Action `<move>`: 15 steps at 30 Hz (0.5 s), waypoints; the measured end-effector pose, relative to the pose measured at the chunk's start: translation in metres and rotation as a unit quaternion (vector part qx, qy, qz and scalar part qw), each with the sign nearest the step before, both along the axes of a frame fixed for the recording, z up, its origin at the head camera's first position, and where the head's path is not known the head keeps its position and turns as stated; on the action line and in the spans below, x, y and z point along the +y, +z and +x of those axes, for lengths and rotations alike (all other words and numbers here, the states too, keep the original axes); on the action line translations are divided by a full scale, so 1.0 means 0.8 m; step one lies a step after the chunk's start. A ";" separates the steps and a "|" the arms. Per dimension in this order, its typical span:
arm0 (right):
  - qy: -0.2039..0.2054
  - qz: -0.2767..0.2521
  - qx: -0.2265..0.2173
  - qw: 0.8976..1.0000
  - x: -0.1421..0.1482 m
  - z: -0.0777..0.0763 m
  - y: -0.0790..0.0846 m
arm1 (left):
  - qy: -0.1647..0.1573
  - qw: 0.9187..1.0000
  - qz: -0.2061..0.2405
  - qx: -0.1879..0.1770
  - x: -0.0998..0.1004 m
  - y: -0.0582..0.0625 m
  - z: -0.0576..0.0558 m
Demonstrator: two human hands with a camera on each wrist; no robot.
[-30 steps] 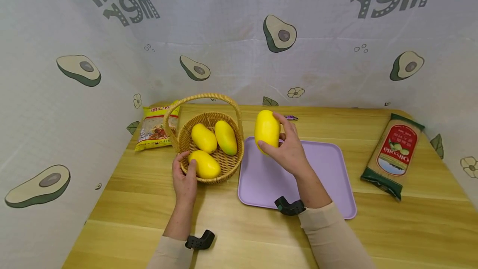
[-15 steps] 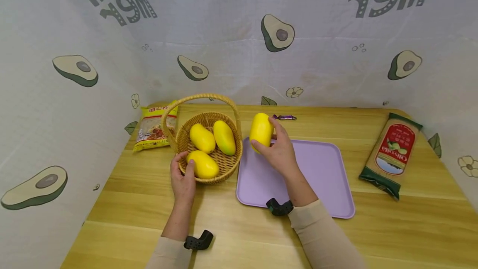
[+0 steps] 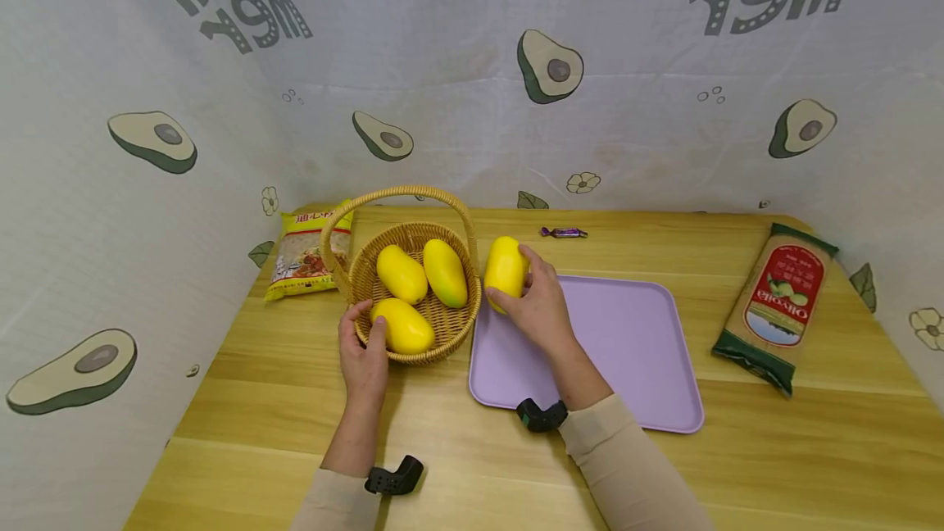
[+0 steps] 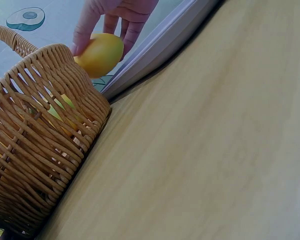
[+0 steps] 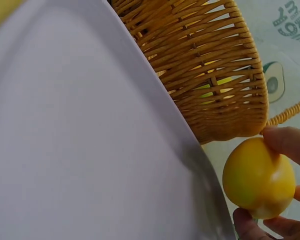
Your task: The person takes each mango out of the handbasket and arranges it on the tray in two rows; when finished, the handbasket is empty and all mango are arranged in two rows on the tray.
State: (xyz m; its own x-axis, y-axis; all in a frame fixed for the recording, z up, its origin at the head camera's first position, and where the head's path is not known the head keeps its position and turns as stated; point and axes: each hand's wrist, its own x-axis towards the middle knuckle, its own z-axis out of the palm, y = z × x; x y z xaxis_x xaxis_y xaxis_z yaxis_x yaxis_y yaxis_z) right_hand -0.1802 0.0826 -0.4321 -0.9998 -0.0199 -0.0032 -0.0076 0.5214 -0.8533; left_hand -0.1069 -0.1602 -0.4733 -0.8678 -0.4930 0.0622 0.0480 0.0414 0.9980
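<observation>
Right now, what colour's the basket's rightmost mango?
That mango is yellow, greenish-tipped; best in the head view.

Four mangoes [image 3: 505,270], two packets [image 3: 778,306], one basket [image 3: 440,353], one tray [image 3: 619,351], one candy [image 3: 565,233].

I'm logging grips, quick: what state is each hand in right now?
Left hand: closed, gripping the wicker basket at its rim.
Right hand: closed, holding a yellow mango outside the basket.
</observation>
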 end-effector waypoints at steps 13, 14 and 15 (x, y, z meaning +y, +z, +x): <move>0.023 0.043 -0.032 0.998 -0.005 0.000 -0.014 | 0.003 1.000 -0.008 -0.008 0.000 0.000 0.001; 0.027 0.045 -0.030 0.998 -0.005 0.000 -0.014 | 0.004 1.000 -0.008 -0.008 -0.001 0.000 0.001; 0.030 0.046 -0.027 0.998 -0.005 0.001 -0.013 | 0.004 1.000 -0.008 -0.008 -0.001 0.001 0.001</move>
